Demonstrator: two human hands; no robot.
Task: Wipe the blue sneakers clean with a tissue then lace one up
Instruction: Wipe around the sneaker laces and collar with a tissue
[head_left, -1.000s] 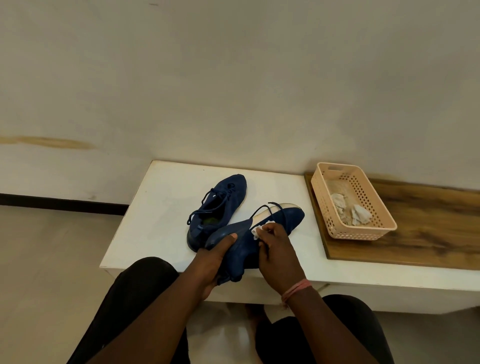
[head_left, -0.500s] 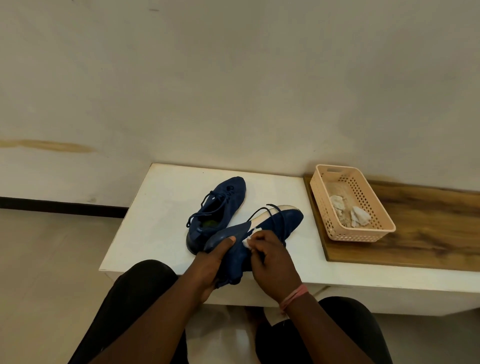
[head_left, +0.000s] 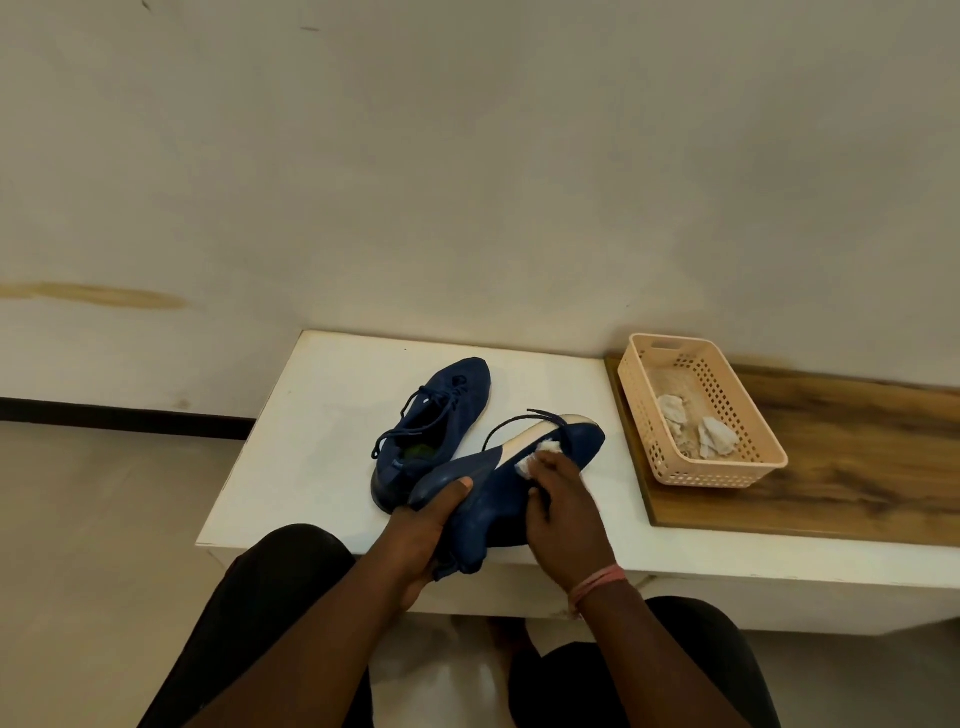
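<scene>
Beside the work, on the right, stands a peach plastic basket with a perforated wall (head_left: 640, 400). It rests on a dark brown wooden board (head_left: 857, 467) that lies over the right part of the low white bench (head_left: 322, 415). Inside the basket lie 2 crumpled white tissues (head_left: 717, 437), apart from each other. The basket is near the shoes but does not touch them.

On the bench top lies the second dark blue fabric sneaker (head_left: 441, 415), upright, with its dark laces loose and its opening facing up. Its heel is just behind the sneaker in the hands and partly covered by it.

The dark blue fabric sneaker with a white sole (head_left: 488, 499) is tilted on its side at the front edge of the bench, toe toward the basket. The left hand (head_left: 426, 530) grips its heel end, thumb on top and fingers curled under it. The right hand (head_left: 563, 514) is curled around a small white tissue wad (head_left: 543, 451) and presses it against the side of the shoe at the white sole. A loose lace loops over the toe part. On the right wrist there is a pink thread band (head_left: 597, 584).

The person's 2 knees in black trousers (head_left: 280, 582) are in front of the bench. The wall (head_left: 467, 182) behind is plain off-white with a brownish stain on the left and a black skirting line at the bottom. The floor (head_left: 93, 545) is pale beige.
</scene>
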